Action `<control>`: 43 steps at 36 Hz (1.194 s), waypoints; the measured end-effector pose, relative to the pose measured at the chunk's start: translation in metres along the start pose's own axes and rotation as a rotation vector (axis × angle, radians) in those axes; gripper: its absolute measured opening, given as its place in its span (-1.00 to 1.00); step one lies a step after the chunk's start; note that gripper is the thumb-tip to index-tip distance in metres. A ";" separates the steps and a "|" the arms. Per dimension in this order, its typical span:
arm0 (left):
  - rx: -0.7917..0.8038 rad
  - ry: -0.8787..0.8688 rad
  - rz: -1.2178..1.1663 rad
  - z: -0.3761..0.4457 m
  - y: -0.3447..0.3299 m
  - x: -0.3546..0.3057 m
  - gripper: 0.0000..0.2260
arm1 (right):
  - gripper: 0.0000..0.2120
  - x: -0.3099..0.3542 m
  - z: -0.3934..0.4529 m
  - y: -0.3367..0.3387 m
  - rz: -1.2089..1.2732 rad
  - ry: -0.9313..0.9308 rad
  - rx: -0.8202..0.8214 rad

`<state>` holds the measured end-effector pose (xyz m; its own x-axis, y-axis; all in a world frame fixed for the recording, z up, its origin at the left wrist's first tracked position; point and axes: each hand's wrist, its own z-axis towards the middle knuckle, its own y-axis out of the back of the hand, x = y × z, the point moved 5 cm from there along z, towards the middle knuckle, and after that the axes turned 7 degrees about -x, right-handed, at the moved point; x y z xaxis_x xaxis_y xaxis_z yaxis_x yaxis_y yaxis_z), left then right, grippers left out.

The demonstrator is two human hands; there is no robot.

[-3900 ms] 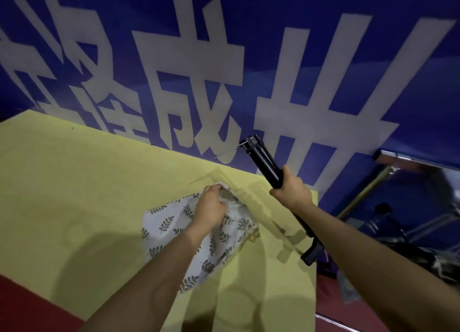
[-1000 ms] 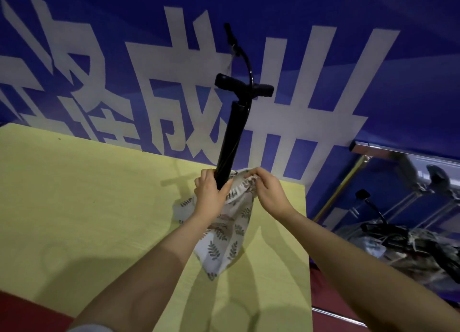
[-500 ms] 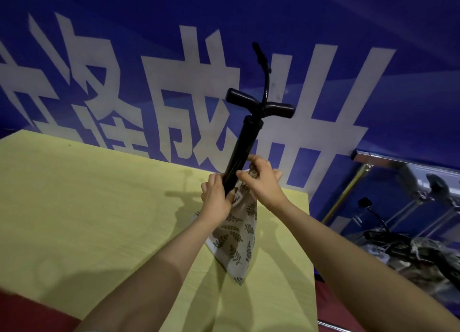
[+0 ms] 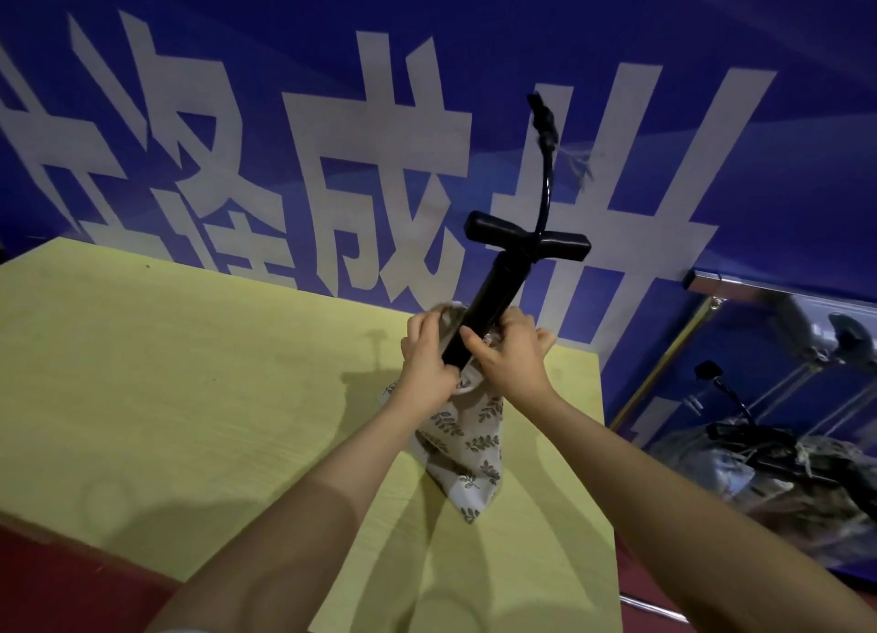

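While both your forearms reach in from the bottom edge, your hands meet over the far right part of the yellow table (image 4: 190,371).

Left hand (image 4: 427,371): fingers curled, pinching the gathered mouth of the leaf-print bag (image 4: 462,457) on the left side of the barrel.

Right hand (image 4: 515,362): thumb laid across the barrel of the black pump (image 4: 481,317), fingers wrapped round behind it, grasping it. Bag cloth is bunched under your palm.

Bag: hangs below both hands, with its lower corner down on the table near the right edge. White cloth with dark leaf sprigs.

Pump: lower end is sunk in the bag's mouth and hidden by cloth and fingers, so you cannot tell how deep it sits. The barrel tilts up and to the right, away from you. The T-handle (image 4: 527,243) sits crosswise at the top, well clear of the bag. A thin hose (image 4: 546,181) curves up from beside the handle, with a frayed bit of string (image 4: 576,165) near its tip.

Beyond the table: a blue banner (image 4: 474,25) with large white characters. Far right: a shiny metal frame (image 4: 702,281) with dark, blurred gear behind it. Near left: a strip of red floor (image 4: 57,580).
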<state>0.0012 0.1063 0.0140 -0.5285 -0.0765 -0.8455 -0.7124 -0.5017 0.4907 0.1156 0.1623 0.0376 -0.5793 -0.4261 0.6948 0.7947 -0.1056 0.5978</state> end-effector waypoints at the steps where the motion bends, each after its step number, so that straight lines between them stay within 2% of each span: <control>1: -0.015 0.018 -0.039 0.000 0.003 -0.001 -0.35 | -0.83 0.002 0.000 0.001 -0.011 0.009 -0.001; 5: -0.102 0.069 -0.093 0.010 0.023 -0.013 -0.46 | -0.82 0.006 0.002 0.006 -0.040 0.004 -0.020; 9: -0.150 0.027 -0.103 0.019 0.043 -0.028 -0.50 | -0.78 0.013 0.007 0.007 -0.117 0.054 0.010; 16: -0.211 -0.045 -0.177 0.017 0.052 -0.043 -0.39 | -0.64 0.022 0.003 -0.010 -0.267 0.180 0.126; 20: -0.272 -0.061 -0.207 0.005 0.059 -0.038 -0.18 | -0.64 0.015 -0.009 -0.022 -0.291 0.196 0.165; 23: -0.297 -0.164 -0.105 -0.005 0.066 -0.035 -0.16 | -0.61 0.011 -0.016 -0.030 -0.349 0.215 0.200; 26: -0.247 -0.280 0.039 -0.009 0.062 -0.034 -0.24 | -0.60 0.005 -0.019 -0.037 -0.380 0.228 0.244; 30: -0.253 -0.264 0.111 -0.007 0.059 -0.030 -0.36 | -0.55 -0.003 -0.020 -0.035 -0.384 0.240 0.256; 33: -0.279 -0.299 0.144 -0.003 0.059 -0.033 -0.39 | -0.41 -0.002 -0.022 -0.025 -0.249 0.225 0.252; 36: -0.260 -0.345 0.200 0.001 0.056 -0.034 -0.40 | -0.53 -0.004 -0.019 -0.015 -0.124 0.199 0.315; 39: -0.215 -0.371 0.283 0.005 0.052 -0.039 -0.39 | -0.68 -0.005 -0.015 -0.008 -0.163 0.222 0.404; 42: -0.183 -0.393 0.364 0.006 0.047 -0.047 -0.38 | -0.89 -0.006 -0.005 -0.004 -0.175 0.214 0.380; 43: -0.178 -0.393 0.381 0.006 0.045 -0.048 -0.37 | -0.91 -0.005 -0.003 -0.001 -0.152 0.200 0.371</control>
<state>-0.0085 0.0927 0.0782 -0.8885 0.0287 -0.4579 -0.3677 -0.6415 0.6733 0.1182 0.1621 0.0325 -0.6092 -0.5996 0.5189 0.5635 0.1330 0.8153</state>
